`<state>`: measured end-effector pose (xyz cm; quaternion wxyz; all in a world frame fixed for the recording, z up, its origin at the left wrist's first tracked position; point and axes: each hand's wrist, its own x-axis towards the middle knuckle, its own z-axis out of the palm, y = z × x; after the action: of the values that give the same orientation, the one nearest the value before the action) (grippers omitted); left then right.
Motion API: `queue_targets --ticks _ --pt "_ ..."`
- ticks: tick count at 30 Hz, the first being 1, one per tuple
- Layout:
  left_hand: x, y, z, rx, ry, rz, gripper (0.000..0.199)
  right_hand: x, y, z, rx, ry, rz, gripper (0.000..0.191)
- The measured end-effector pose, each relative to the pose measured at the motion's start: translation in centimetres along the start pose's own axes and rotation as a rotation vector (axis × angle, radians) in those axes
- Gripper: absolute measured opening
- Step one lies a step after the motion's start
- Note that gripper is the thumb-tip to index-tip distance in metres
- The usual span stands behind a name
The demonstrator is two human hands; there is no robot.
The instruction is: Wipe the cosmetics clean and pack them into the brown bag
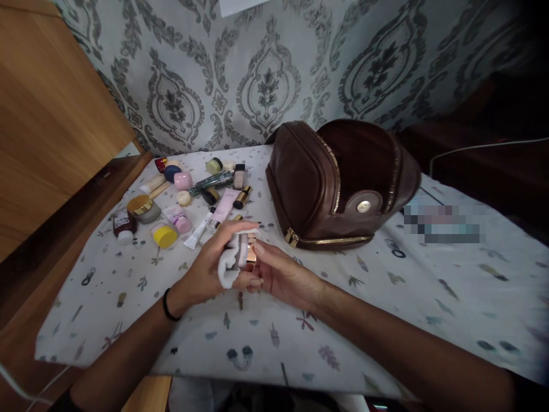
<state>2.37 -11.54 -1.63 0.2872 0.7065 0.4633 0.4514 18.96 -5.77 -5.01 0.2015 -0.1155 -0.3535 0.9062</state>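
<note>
Near the middle of the table, my left hand [210, 269] is wrapped round a white cloth [228, 264] pressed against a small jar [243, 252]. The jar has a shiny rose-gold lid [251, 258] facing right. My right hand [285, 278] has its thumb and fingers closed on the lid side of the jar. Both hands hold it just above the patterned tablecloth. A black band circles my left wrist. A pink tube [225, 206] and a small white tube [199, 229] lie just beyond my left hand.
Several cosmetics are spread at the back left, among them a gold-lidded jar [144, 209], a yellow-capped container [164, 235] and a dark bottle [124, 224]. A brown leather bag [300, 183] stands unzipped at the back right. A wooden cabinet [64, 86] borders the left.
</note>
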Motion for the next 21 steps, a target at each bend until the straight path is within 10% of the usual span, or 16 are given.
queue_targets --ticks 21 --pt "0.18 -0.20 -0.01 -0.091 0.091 -0.025 0.057 0.04 0.08 -0.23 -0.039 0.056 -0.003 0.045"
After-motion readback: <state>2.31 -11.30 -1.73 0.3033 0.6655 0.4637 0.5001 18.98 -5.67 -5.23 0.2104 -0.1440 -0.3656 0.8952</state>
